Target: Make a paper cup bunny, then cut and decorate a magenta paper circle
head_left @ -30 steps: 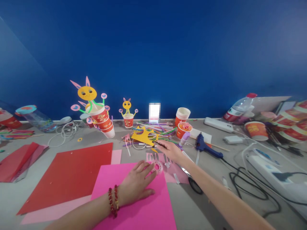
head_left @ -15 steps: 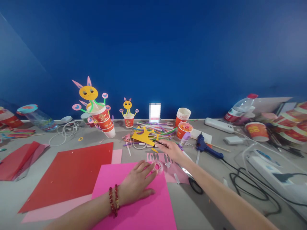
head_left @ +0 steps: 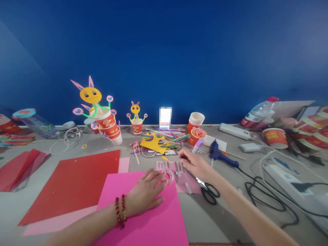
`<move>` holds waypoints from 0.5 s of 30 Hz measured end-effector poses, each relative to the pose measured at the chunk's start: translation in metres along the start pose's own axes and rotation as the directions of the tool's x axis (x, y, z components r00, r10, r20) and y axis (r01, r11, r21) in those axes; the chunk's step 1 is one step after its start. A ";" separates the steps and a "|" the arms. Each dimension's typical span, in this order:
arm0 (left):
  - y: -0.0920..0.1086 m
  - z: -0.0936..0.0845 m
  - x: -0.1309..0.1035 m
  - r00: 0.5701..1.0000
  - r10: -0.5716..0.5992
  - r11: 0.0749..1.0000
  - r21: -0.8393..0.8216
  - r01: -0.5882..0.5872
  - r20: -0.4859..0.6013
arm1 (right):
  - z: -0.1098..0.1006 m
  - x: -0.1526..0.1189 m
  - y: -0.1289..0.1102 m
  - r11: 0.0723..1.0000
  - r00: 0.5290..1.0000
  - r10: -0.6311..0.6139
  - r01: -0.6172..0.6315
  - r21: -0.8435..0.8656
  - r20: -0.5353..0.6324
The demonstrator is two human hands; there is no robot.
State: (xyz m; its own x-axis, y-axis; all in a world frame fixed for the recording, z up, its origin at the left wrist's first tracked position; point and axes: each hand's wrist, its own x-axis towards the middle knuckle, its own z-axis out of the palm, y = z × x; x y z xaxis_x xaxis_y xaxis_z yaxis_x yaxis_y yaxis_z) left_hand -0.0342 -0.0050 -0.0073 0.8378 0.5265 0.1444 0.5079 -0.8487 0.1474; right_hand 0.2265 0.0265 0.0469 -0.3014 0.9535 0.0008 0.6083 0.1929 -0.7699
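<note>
My left hand lies flat with its fingers spread on a bright pink sheet of paper. Its fingertips reach a see-through pink ring-shaped piece at the sheet's far edge. Over a lighter pink sheet with leaf-shaped cutouts, my right hand is raised with curled fingers; what they hold, if anything, is hidden. Black-handled scissors lie below that hand, their blades partly covered by it. Just beyond are a cut-up yellow paper and white markers.
Left are red sheets and paper-cup figures with yellow faces. At the back stand stacked paper cups. On the right lie a blue glue gun with its black cord, a power strip and a bottle.
My right hand has drawn back from the yellow paper, rightward and toward me, to above the scissors. My left hand stays on the bright pink sheet. The view has shifted slightly.
</note>
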 end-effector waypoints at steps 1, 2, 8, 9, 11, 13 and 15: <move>0.000 -0.001 0.001 1.000 -0.006 1.000 -0.005 0.006 -0.007 | -0.001 -0.005 0.001 0.976 0.999 0.009 -0.020 0.215 0.051; 0.001 -0.002 0.001 1.000 -0.009 1.000 -0.009 0.009 -0.013 | 0.000 -0.009 0.003 0.906 0.994 0.022 -0.064 0.417 0.104; 0.001 -0.008 0.004 1.000 -0.017 1.000 -0.003 0.017 -0.004 | 0.015 -0.031 0.020 0.450 0.993 0.100 -0.100 0.887 0.061; 0.000 -0.009 0.005 1.000 -0.009 1.000 -0.002 0.009 0.001 | 0.020 -0.033 0.022 0.483 0.993 0.118 -0.081 0.872 0.027; -0.003 -0.010 0.006 1.000 0.015 1.000 -0.007 -0.015 0.006 | 0.032 -0.038 0.025 0.616 0.993 0.118 -0.077 0.784 0.005; -0.007 -0.011 0.009 0.999 0.033 0.999 -0.028 -0.033 -0.005 | 0.043 -0.044 0.025 0.760 0.996 0.087 -0.082 0.645 0.023; -0.012 -0.012 0.012 0.999 0.042 0.997 -0.061 -0.043 -0.023 | 0.054 -0.049 0.022 0.881 1.000 0.027 -0.021 0.472 -0.006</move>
State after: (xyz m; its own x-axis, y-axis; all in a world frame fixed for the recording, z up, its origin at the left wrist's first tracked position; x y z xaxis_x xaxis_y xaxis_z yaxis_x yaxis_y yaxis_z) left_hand -0.0331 0.0121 0.0039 0.8535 0.4915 0.1732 0.4580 -0.8660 0.2008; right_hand 0.2155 -0.0279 -0.0045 -0.2800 0.9599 -0.0161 0.1954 0.0406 -0.9799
